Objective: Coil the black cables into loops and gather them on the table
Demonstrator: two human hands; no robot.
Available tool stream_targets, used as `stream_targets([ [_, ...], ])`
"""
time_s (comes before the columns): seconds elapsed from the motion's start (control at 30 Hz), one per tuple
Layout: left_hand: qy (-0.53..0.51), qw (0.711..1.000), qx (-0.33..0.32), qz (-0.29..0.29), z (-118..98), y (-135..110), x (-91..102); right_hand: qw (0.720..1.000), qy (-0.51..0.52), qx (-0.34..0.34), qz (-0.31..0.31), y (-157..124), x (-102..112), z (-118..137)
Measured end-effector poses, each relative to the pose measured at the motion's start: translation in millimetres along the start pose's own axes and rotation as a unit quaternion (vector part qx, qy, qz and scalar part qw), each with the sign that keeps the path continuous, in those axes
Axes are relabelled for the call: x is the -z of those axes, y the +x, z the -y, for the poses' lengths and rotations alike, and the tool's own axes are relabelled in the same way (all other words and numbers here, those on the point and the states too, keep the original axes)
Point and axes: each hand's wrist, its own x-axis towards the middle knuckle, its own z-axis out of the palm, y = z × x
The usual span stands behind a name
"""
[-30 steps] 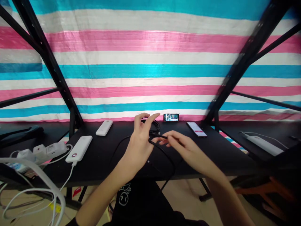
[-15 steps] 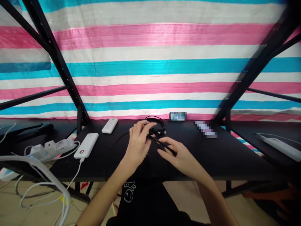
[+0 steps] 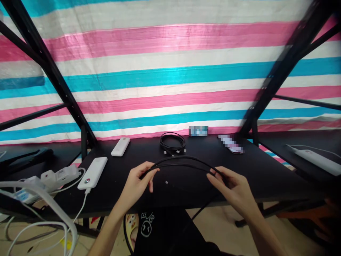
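While both hands are hovering just above the black counter, a black cable is arching between them, doubled so that two strands are running side by side in a shallow bow. Left hand is pinching the left end of that bow, thumb and fingers closed on the strands; right hand is closing its grip on the right end, fingers curled around the cable. So the cable is sitting in both grips at once, its middle rising clear of the counter between the hands, well in front of the body.

From the right hand's grip a length of cable is dropping down past the counter's front edge toward the floor, and where it ends is cut off by dark clothing at the bottom of the view. A small pale connector is showing just below the arch, near the left hand; whether it is lying on the counter or hanging is hard to tell.

Farther back, a second coiled black cable is lying on the counter, apart from the hands. To the left, two white power banks are resting there, the nearer one with a white lead plugged in. Two blurred-out devices are sitting at the back right, their details impossible to make out.
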Motion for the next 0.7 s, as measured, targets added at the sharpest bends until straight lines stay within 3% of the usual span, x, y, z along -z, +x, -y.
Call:
stream_targets([
  [0.07, 0.004, 1.0, 0.007, 0.013, -10, -4, -0.5, 0.996, -0.054, 0.057, 0.036, -2, 4, 4],
  [0.17, 0.071, 0.996, -0.06, 0.006, -31, -7, -11.2, 0.989, -0.061, 0.101, 0.089, -4, 6, 28],
  [0.3, 0.137, 0.976, -0.169, 0.017, -51, -5, -30.8, 0.99, 0.018, 0.022, 0.135, -5, 1, 63],
  [0.4, 0.205, 0.958, -0.201, -0.023, -48, -6, -32.9, 0.988, 0.047, -0.019, 0.149, -6, -2, 70],
  [0.47, 0.255, 0.947, -0.176, -0.08, -36, -11, -27.2, 0.99, 0.056, -0.053, 0.117, -7, 0, 65],
  [0.57, 0.257, 0.952, -0.084, -0.142, -7, -20, -15.1, 0.994, 0.074, -0.076, 0.039, -9, 6, 55],
  [0.63, 0.167, 0.98, -0.01, -0.106, 10, -27, -8.8, 0.992, 0.094, -0.085, -0.007, -10, 10, 50],
  [0.7, 0.045, 0.997, 0.054, -0.031, 18, -34, -4.7, 0.985, 0.126, -0.103, -0.056, -10, 12, 49],
])
